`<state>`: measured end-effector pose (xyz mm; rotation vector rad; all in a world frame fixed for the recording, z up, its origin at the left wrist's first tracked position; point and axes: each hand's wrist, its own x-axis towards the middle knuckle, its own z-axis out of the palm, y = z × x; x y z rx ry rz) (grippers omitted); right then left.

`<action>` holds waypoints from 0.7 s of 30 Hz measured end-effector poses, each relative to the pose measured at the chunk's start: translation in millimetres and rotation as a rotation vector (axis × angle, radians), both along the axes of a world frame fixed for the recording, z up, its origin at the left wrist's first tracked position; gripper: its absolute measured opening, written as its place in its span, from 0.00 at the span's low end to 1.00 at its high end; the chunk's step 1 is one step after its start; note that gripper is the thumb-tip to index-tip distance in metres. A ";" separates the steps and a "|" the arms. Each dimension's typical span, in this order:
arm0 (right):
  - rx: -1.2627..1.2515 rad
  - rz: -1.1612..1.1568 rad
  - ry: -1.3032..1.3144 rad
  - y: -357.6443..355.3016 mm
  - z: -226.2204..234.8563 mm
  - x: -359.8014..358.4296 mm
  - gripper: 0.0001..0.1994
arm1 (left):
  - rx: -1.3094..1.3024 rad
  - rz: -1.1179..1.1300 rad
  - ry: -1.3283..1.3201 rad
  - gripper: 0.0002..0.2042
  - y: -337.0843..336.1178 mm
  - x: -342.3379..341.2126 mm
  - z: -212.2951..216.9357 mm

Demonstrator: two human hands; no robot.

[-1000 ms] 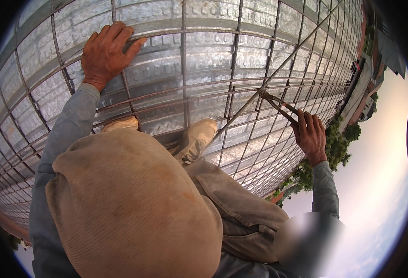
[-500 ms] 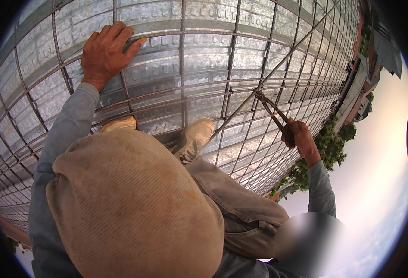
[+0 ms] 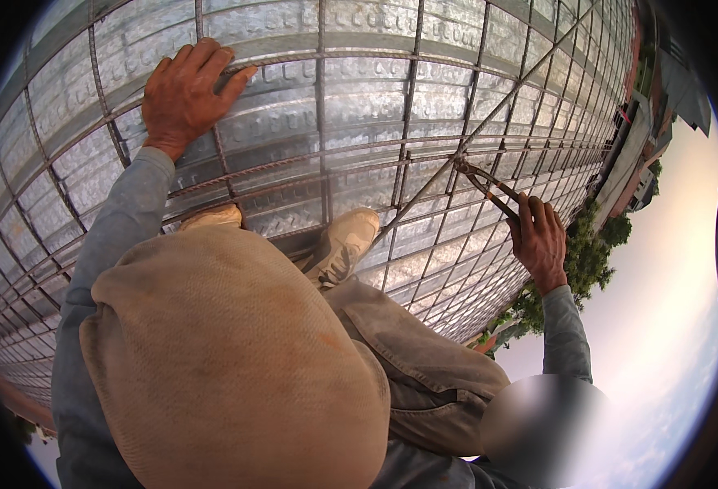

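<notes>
A long-handled pair of pincers (image 3: pixel 488 193) is in my right hand (image 3: pixel 540 240), fingers closed around the far ends of its handles. Its jaws meet the steel at a crossing where a slanting bar (image 3: pixel 424 190) passes over the mesh; any wire there is too small to make out. The handles stand slightly apart. On the far left, my left hand (image 3: pixel 181 99) lies over a rebar (image 3: pixel 281 59) of the mesh, fingers bent across it and thumb along its near side. My fingertips are partly hidden.
Ribbed metal decking (image 3: pixel 367 90) lies beneath the rebar grid. My tan shoe (image 3: pixel 346 240) stands among the bars, below my bent knee (image 3: pixel 245 350). Trees (image 3: pixel 591 261), roofs and sky show past the deck's right edge. A blurred patch covers part of the lower right.
My right hand has turned and moved slightly up and right, swinging the pincers' handles upward while their jaws stay at the same crossing. The left hand keeps its place.
</notes>
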<state>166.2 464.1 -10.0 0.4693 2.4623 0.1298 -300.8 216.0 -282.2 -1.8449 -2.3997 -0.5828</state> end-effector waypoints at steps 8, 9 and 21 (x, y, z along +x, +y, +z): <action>-0.647 -1.526 -0.001 7.7 -2.7 27.2 0.28 | 0.008 -0.021 -0.027 0.18 -0.4 -1.5 -3.2; -0.660 -1.629 0.053 3.5 -5.0 26.5 0.28 | 0.007 -0.021 -0.026 0.18 1.3 -1.6 -1.6; -0.277 -0.616 -0.105 -3.1 3.0 -24.8 0.26 | -0.023 -0.015 -0.025 0.18 -0.7 0.1 -1.9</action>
